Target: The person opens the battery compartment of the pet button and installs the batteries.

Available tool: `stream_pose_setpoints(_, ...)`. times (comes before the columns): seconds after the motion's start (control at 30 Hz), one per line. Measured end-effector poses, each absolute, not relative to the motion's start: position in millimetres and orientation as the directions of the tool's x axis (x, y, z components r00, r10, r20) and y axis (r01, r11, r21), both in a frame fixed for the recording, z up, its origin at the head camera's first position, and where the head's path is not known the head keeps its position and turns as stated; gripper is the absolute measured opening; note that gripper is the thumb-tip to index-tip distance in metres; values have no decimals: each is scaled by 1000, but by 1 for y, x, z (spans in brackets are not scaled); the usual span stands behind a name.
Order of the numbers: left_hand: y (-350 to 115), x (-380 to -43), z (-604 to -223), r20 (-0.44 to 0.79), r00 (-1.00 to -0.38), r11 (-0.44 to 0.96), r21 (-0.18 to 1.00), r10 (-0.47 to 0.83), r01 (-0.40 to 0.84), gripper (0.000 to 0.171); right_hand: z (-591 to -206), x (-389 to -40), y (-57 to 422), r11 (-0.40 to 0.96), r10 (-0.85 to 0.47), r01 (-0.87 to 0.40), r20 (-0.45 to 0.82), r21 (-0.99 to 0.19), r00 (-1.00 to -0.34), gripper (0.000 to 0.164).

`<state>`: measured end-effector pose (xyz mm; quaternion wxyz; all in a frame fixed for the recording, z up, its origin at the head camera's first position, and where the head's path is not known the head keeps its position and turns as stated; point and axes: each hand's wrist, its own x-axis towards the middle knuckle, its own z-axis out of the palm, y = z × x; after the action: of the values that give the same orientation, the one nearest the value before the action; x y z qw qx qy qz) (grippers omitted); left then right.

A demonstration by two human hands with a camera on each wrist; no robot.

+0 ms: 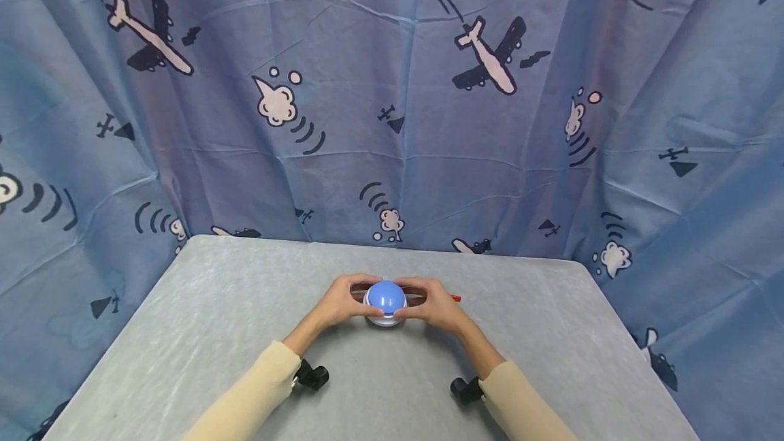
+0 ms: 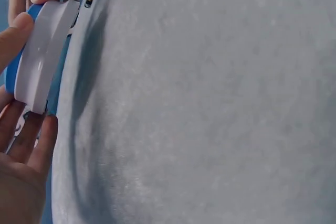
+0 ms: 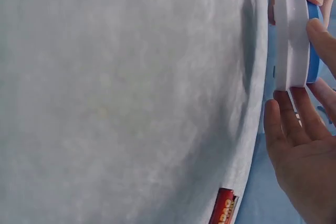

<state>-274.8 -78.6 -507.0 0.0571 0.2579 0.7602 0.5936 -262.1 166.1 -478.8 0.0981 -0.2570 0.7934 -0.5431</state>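
One blue-and-white device (image 1: pixel 386 297): left hand (image 1: pixel 337 301) grips at nine o'clock, right hand (image 1: pixel 438 303) grips at three; red battery (image 1: pixel 456 298) lies farther toward three.

Wrinkled blue-violet fabric curtain (image 1: pixel 343 175), printed with cream-and-black cartoon planes (image 1: pixel 150 36) and black-outlined cream puff clouds (image 1: pixel 278 107), hangs behind a flat table covered in pale grey cloth (image 1: pixel 202 332) and along both its sides. Curtain purplish toward the middle, bluer at left and right; long horizontal creases cross its soft vertical folds. Far table corners rounded; light soft, faint sheen on the tabletop's left half.
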Motion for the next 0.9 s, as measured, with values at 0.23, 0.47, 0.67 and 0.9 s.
stream_pose_setpoints(0.23, -83, -264, -499, 251, -854, 66, 947, 455, 314, 59, -481, -253, 166, 226, -485, -282, 143, -933, -863, 60)
stream_pose_setpoints(0.47, -89, -250, -491, 283, -851, 12, 947, 442, 321, 58, -474, -239, 161, 193, -462, -237, 125, -952, -878, 62)
stream_pose_setpoints(0.67, -88, -241, -481, 300, -844, 29, 937, 444, 348, 60, -472, -233, 161, 137, -482, -231, 139, -963, -865, 67)
stream_pose_setpoints(0.9, -81, -235, -478, 276, -840, 46, 941, 467, 334, 66, -474, -229, 163, 80, -447, -211, 154, -974, -881, 68)
